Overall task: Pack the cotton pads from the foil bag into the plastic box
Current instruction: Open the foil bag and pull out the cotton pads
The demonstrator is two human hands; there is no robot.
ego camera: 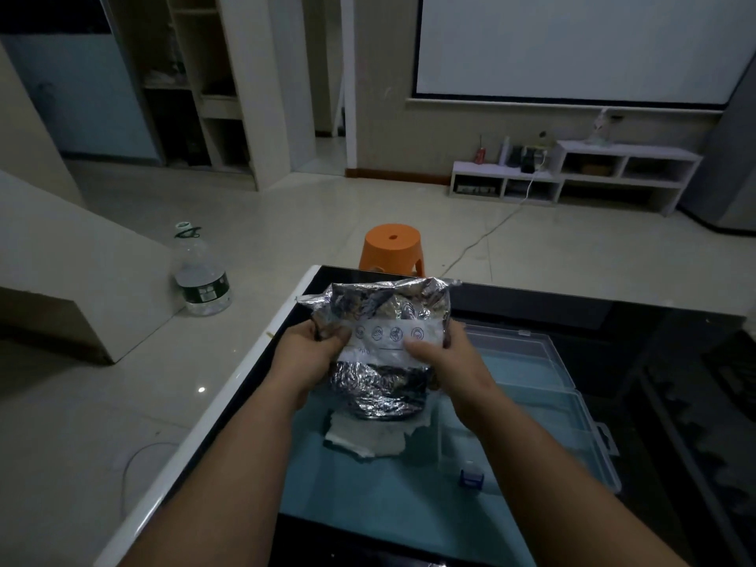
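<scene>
Head view: we look down along both forearms at a crumpled silver foil bag (388, 345) held up over the near left part of a dark glass tabletop (638, 333). Our left hand (315, 354) grips the bag's left edge, fingers curled behind it and the thumb on the front. Our right hand (446, 362) grasps the right side, with the thumb pressed on the white label strip that runs across the bag's front. The bag hangs roughly upright between the two hands, its far end wrinkled and folded. Directly beneath it is the clear plastic box (532, 423), lying open on the tabletop with a bluish tint, its lid spread out toward the far right. A loose heap of white cotton pads (364, 437) lies in the left part of the box, just under the bag's lower end; we cannot tell whether the bag touches them. To the right of the pads, nearer to us, a small blue object (470, 478) sits in the box. Beyond the far edge of the tabletop an orange stool (392, 247) stands on the pale tiled floor. A large clear water bottle (200, 276) stands on the floor to the left, and a low white shelf unit (572, 178) runs along the far wall.
</scene>
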